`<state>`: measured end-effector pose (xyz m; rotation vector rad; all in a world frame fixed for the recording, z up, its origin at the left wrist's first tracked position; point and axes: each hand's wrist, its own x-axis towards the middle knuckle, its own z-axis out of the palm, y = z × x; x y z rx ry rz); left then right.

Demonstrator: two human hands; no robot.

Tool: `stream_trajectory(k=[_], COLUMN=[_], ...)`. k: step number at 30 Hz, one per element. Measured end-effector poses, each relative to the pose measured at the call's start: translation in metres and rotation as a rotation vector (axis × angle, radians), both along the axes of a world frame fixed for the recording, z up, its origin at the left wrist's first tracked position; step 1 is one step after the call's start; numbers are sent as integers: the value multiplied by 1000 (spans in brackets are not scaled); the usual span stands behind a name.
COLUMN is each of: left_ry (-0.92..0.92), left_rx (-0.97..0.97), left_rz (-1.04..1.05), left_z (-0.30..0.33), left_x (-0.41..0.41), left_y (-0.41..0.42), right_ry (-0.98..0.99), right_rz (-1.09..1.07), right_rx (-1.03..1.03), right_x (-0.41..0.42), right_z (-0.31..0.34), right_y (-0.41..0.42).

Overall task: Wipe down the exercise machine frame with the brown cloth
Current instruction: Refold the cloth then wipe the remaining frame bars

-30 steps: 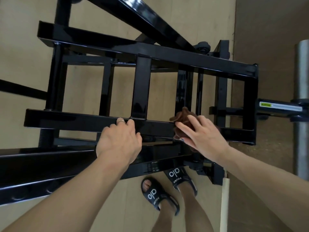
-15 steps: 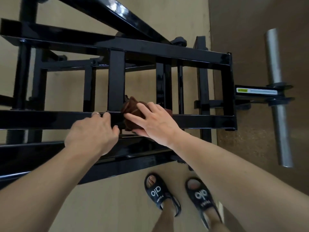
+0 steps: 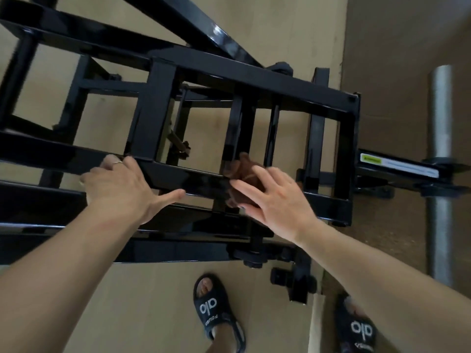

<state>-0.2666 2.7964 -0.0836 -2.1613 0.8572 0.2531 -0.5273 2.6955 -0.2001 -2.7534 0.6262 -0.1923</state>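
Note:
The black exercise machine frame (image 3: 254,80) fills the view from above. My left hand (image 3: 119,184) grips its near horizontal bar (image 3: 193,179), fingers curled over the far edge and thumb stretched along the near side. Further right on that bar, my right hand (image 3: 277,202) presses the bunched brown cloth (image 3: 244,171) against the metal with straight, spread fingers. The cloth sits just below a pair of thin uprights and is partly hidden under my fingers.
A silver weight peg (image 3: 441,128) on a black arm with a yellow-and-white label (image 3: 397,165) sticks out at the right. My feet in black slides (image 3: 211,307) stand on the tan floor below the frame. Lower frame rails (image 3: 51,212) run beneath my left arm.
My right hand slid the cloth left along the bar to the wide cross-piece, then back right to the thin uprights. My left hand stayed on the bar and its thumb spread out.

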Motion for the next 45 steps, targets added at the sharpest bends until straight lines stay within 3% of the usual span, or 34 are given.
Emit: stream_trajectory(k=[5,11,15,19,22,25,38,45], left_ry=[-40,-70,-107,-134,-127,-128,-370,-386], left_rx=[-32,-55,-68,-93,-117,-116,-141,-145], left_rz=[3,-100,-116,-106,-106,-95,-137,-128], left_z=[4,10,10,8,9,10,-17,-16], left_x=[-11,-20,-25,-26,-27,-30,-70,-77], left_y=[-1,4,6,6,6,6,27,27], right_ry=[119,125,50,-74,-183,-242,-227,-139], right_rz=[-17,-14,84,197,195,175,180,178], right_rx=[-45,-53,-23,-39,-63,-56,-119,-99], right_x=[-110,-125,-84,18,86,100,-72,-68], right_z=[-25,-28,-15,5,20,21,-33,-29], right_y=[-31,-35,-38,-16,6,11,-47,-47])
